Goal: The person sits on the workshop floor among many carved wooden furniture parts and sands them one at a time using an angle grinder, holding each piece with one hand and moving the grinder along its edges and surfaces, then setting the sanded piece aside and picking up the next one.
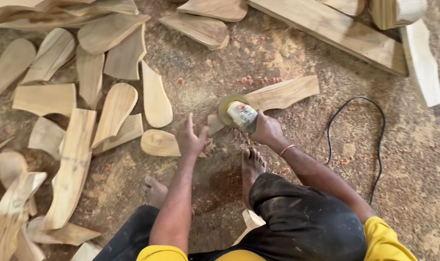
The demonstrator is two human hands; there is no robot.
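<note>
Beneath you lay a sawdust-strewn floor (pixel 413 169). On it rested a heap of cut wooden blanks (pixel 84 96) at left, long planks (pixel 336 34) at the top, one curved blank (pixel 278 94) centrally, and a black cable (pixel 378 145).

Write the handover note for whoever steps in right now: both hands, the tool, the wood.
Right hand: gripping the small handheld grinder with the yellowish disc, set on the long pale curved wooden blank on the sawdust floor.
Left hand: open, fingers spread, beside the blank's near end; contact unclear.
Black power cord loops at the right.
Pile of similar cut wooden pieces lies at the left.
How far the blank is ground cannot be told.
</note>
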